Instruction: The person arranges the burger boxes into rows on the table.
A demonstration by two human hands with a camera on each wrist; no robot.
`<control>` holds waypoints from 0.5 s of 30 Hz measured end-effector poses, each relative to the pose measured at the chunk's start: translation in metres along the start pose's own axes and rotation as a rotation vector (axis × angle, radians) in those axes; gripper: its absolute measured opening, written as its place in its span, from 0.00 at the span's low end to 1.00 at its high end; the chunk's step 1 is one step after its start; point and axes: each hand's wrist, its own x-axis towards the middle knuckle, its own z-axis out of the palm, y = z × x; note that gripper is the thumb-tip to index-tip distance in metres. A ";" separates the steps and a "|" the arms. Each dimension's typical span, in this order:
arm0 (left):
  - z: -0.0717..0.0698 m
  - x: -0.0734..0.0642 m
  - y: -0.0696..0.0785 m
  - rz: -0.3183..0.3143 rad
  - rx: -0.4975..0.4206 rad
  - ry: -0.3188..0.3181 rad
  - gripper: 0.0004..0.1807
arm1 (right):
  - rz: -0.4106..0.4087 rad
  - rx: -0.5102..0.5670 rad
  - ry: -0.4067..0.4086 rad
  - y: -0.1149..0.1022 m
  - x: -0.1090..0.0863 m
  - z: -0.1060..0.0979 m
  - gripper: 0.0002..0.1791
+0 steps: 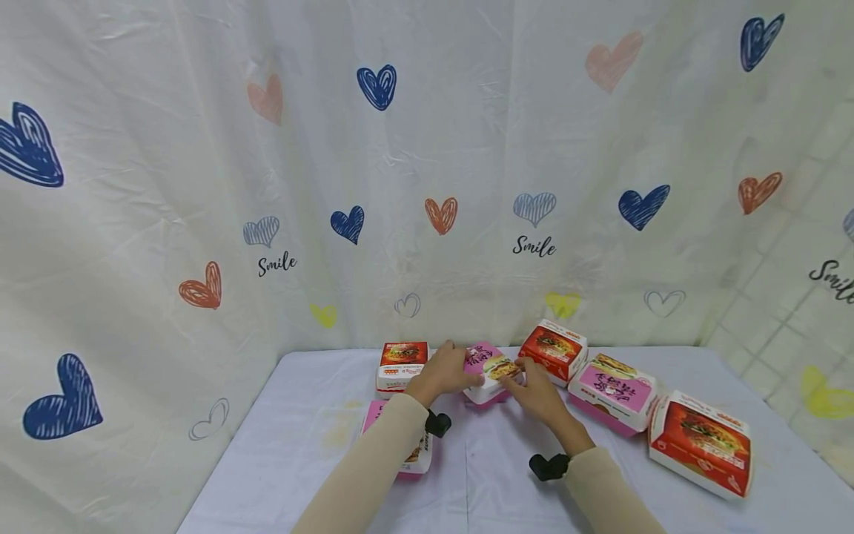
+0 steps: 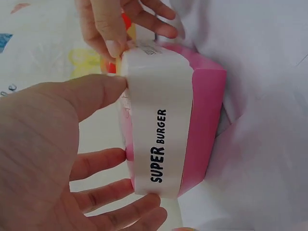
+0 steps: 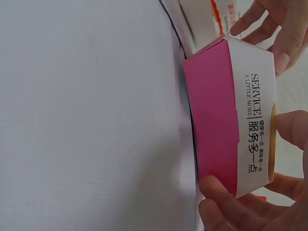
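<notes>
Both hands hold a pink and white paper burger box (image 1: 490, 363) near the back edge of the table, between them. My left hand (image 1: 443, 371) grips its left end; in the left wrist view the thumb and fingertips press the white lid (image 2: 161, 120) beside the words SUPER BURGER. On the opposite end my right hand (image 1: 539, 393) has its thumb on the lid's top edge and fingers around a lower corner, as the right wrist view shows beside the pink base (image 3: 211, 110). The box looks closed. Whether its underside touches the table is unclear.
Left of the hands stands a red burger box (image 1: 403, 354). Another pink box (image 1: 416, 456) is partly hidden by my left forearm. To the right, a red box (image 1: 554, 348), a pink box (image 1: 614, 389) and a larger-looking red box (image 1: 703, 441) form a slanting row. A heart-printed curtain (image 1: 467, 148) hangs behind.
</notes>
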 end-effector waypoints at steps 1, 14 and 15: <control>-0.001 0.000 0.000 0.008 0.001 -0.007 0.38 | 0.007 0.005 -0.003 0.000 0.000 0.000 0.34; -0.003 0.001 -0.003 0.035 -0.059 -0.069 0.38 | 0.055 0.021 -0.031 0.003 0.001 0.002 0.33; -0.003 0.001 -0.003 0.040 -0.059 -0.072 0.37 | 0.053 0.026 -0.030 0.003 0.001 0.002 0.32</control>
